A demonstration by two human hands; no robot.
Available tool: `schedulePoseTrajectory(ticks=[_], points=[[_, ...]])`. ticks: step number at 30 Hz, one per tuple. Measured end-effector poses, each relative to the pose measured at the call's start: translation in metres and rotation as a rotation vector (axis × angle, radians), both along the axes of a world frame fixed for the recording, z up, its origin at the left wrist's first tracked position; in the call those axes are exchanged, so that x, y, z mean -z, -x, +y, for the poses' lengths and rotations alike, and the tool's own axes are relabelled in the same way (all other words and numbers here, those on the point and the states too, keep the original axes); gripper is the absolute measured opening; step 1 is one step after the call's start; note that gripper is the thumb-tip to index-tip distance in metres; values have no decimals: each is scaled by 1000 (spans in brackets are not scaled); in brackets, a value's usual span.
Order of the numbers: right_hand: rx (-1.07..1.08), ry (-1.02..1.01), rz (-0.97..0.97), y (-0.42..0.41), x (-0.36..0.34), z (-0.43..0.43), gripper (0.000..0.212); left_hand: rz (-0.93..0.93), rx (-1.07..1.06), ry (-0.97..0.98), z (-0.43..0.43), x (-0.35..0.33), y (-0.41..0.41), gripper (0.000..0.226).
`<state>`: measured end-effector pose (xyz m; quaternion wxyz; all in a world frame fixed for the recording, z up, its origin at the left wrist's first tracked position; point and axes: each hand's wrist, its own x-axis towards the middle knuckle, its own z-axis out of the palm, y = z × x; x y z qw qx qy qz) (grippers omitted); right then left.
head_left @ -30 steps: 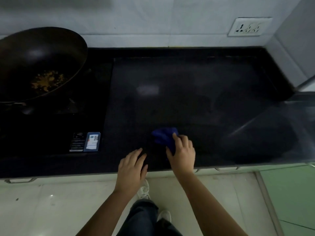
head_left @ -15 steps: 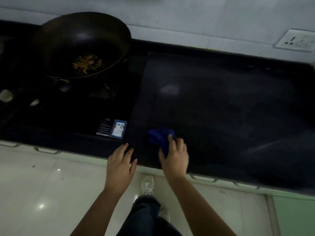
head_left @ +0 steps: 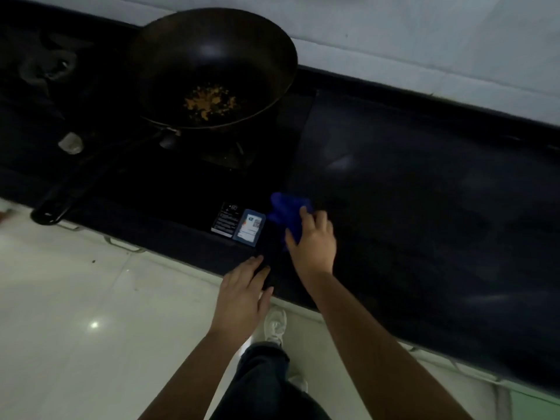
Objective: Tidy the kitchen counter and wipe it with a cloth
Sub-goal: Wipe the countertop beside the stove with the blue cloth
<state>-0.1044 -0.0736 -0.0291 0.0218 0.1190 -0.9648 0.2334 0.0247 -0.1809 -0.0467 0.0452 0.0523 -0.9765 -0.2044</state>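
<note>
Cloth [head_left: 287,211] in right hand [head_left: 313,245] near counter [head_left: 424,213] front edge; open counter rightward.

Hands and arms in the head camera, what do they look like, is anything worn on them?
The left hand and right hand are ungloved. Both arms are bare down to the picture's bottom edge, with no sleeves in view. I see no watch, bracelet or ring, though the picture is dim and slightly blurred.

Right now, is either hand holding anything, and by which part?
The right hand grips the crumpled blue cloth by its near end, on the dark counter. The left hand holds nothing; it rests on the counter's front edge.
</note>
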Motion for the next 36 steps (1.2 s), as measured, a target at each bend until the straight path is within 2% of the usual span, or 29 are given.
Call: schedulePoseTrajectory(ticks=[4, 6, 9, 14, 16, 17, 19, 23, 25, 27, 31, 36], points=[[-152, -35, 28, 2, -3, 29, 51, 23, -8, 6, 7, -10, 12, 39], [-105, -46, 30, 17, -4, 71, 51, 25, 37, -5, 14, -13, 28, 43], [245, -5, 1, 37, -7, 156, 51, 5, 159, -27, 34, -17, 65, 59], [928, 49, -63, 29, -16, 273, 52, 6, 422, 30, 83, -27, 123, 41], [1087, 67, -61, 19, -16, 275, 52, -5, 490, 42, 101, -30, 136, 39], [1102, 64, -48, 15, -14, 267, 52, -10, 505, 37, 110, -31, 140, 35], [945, 56, -11, 7, -7, 239, 53, -31, 505, 25, 125, -30, 145, 30], [409, -50, 22, 10, 0, 216, 56, -62, 480, 61, 143, -35, 145, 35], [317, -95, -1, 26, -4, 243, 54, -89, 445, 73, 148, -39, 142, 41], [365, -103, -46, 41, -10, 279, 54, -105, 391, 81, 151, -43, 135, 43], [629, -19, -184, 48, -28, 342, 58, -132, 275, 102, 165, -46, 117, 46], [532, 0, -195, 6, -23, 341, 61, -140, 128, 33, 201, -52, 98, 53]])
